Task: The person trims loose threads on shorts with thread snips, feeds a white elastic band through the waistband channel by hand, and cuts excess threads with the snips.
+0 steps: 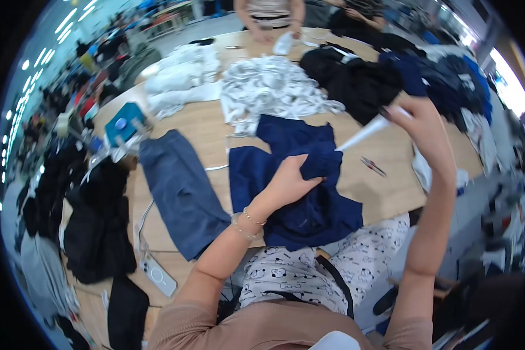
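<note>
A navy blue garment [297, 219] lies spread at the table's front edge, in front of my body. My left hand [294, 181] is closed on a gathered edge of it. Raised to the right, my right hand [413, 114] pinches one end of a white strip [364, 133]. The strip stretches taut and slanting down to the navy garment near my left fingers. Whether it is sewn in or threaded through there, I cannot tell. Thread snips [373, 166] lie on the table just right of the garment.
Left of the garment rests a folded slate-blue garment [181, 186], with a phone [157, 277] nearer me. White cloth pieces [271, 87] and black garments [350, 81] are heaped behind. Dark clothes [99, 227] hang at left. A person [268, 17] stands across the table [207, 122].
</note>
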